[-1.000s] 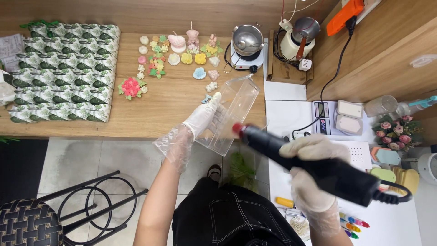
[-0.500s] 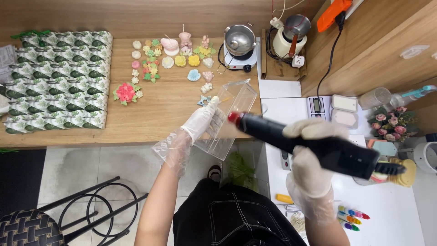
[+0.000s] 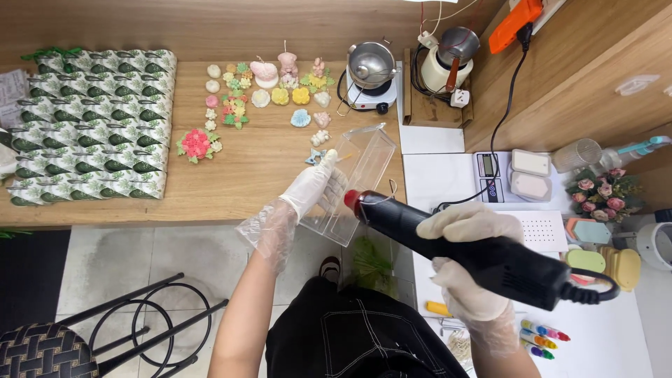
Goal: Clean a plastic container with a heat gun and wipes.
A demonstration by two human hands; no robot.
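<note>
Clear rectangular plastic mould [image 3: 357, 183] is lying gripped in the left hand [image 3: 315, 185], while the right hand [image 3: 469, 227] is clasping a black heat gun [image 3: 455, 245], its nozzle pointing left at the mould's near end.

Single head-worn view, looking steeply down from above the person's lap. Wooden table [image 3: 266, 175] chosen as landmark: it fills the upper left of frame, its far edge toward the top. White counter [image 3: 448, 175] adjoins its right side; tiled floor [image 3: 140, 259] lies below it. Close range: arms reach in from the bottom.
</note>
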